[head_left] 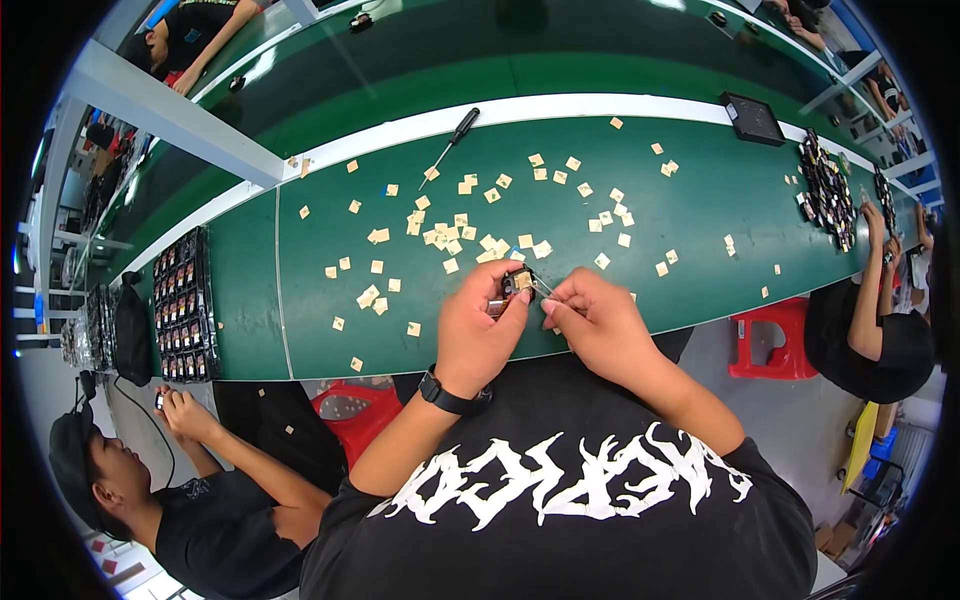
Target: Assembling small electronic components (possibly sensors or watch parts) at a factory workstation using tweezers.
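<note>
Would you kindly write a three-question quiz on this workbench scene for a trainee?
1. Which of the camera wearer's hands holds the small black device?
2. True or false: the screwdriver lies on the green table.
3. The tray at the table's far edge is: a) white, b) black, c) red.

Key:
1. The left hand; the right hand holds a thin metal tool.
2. True.
3. b.

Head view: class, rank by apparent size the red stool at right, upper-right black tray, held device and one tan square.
1. Red stool
2. Black tray
3. Device, partly covered by the left hand
4. Tan square
</note>
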Available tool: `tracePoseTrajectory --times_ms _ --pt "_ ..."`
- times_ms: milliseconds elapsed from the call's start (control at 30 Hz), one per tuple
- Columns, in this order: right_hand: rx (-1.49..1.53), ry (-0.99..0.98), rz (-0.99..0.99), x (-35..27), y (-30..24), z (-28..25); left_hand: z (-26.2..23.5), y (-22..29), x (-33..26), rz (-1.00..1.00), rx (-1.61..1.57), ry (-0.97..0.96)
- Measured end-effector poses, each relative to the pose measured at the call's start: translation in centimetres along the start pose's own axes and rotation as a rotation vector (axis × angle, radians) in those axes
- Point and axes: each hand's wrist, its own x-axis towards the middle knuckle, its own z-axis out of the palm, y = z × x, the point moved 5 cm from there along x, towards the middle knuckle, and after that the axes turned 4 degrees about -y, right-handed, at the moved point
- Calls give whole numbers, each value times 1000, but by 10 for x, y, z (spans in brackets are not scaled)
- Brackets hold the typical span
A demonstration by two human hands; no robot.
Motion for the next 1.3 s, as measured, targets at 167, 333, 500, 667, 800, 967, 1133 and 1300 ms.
tracePoseTrajectory --times_ms 167,333,500,667,800,967,1133,1300 --pt "-117 45 15 4 2 0 4 6 -3 158 192 10" --pt "-83 76 -51 3 7 4 0 1 -1 -1 70 -34" --pt "-71 82 -86 2 7 5 -5 2 0 -178 -97 -84" --pt "174 5 -91 1 11 6 -6 3 2 -213 -218 -127" --pt "295 8 -97 1 11 0 -5 3 3 -151 -188 -127" --pt "361 66 -182 5 7 -4 -3 3 3 -125 -146 -128" --pt "-17 -3 -302 5 -28 0 -1 13 1 64 187 -210" --pt "-448 -14 -553 14 -48 5 4 1 2 -99 77 -386"
